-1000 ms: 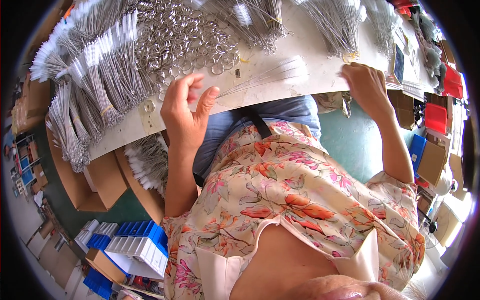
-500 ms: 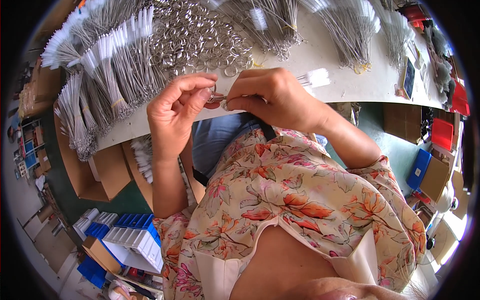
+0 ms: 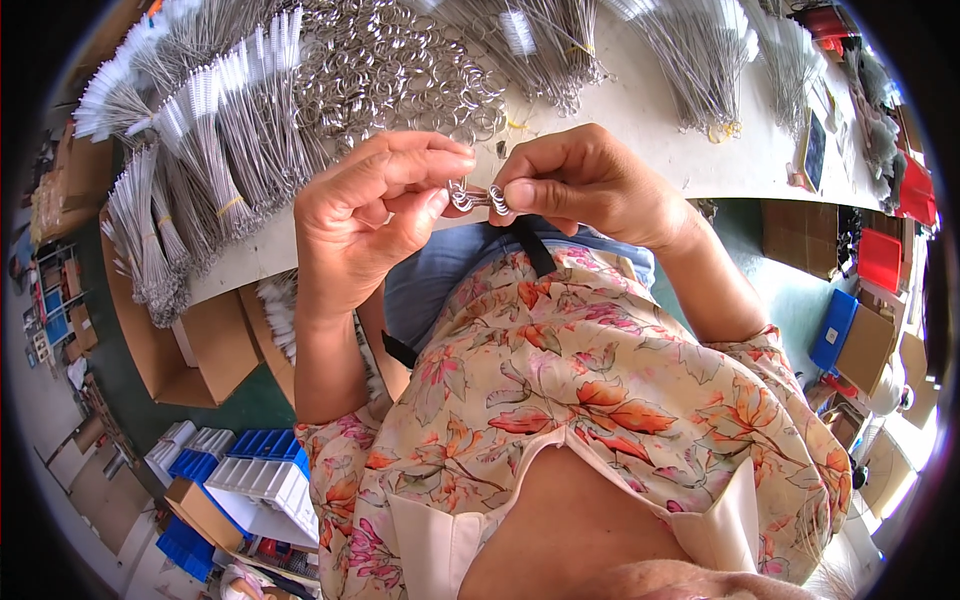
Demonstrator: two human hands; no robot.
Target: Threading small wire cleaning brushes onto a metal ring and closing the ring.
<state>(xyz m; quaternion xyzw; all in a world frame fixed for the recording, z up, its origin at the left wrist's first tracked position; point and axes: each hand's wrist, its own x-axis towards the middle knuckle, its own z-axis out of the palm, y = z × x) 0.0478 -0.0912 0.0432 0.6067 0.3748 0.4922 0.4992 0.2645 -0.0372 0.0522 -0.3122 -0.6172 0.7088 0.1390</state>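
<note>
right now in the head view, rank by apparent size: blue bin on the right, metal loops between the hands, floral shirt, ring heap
1. Floral shirt
2. Ring heap
3. Blue bin on the right
4. Metal loops

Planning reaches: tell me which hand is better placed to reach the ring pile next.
Probably the left hand: it sits nearer the ring pile; the right hand is farther right. Both are busy with metal loops.
</note>
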